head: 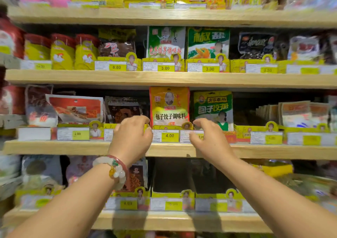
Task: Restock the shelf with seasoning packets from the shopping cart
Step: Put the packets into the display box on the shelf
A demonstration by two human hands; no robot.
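An orange-and-yellow plastic seasoning packet (169, 106) stood upright in a yellow cardboard display tray (166, 127) at the front edge of the light wooden shelf (73, 147). The left hand (130, 137), its wrist ringed by a pale bead bracelet (114, 170), and the right hand (209, 137) flanked the packet with fingers loosely curled, grasping nothing. A green seasoning packet (213, 106) stood just beside it on the right.
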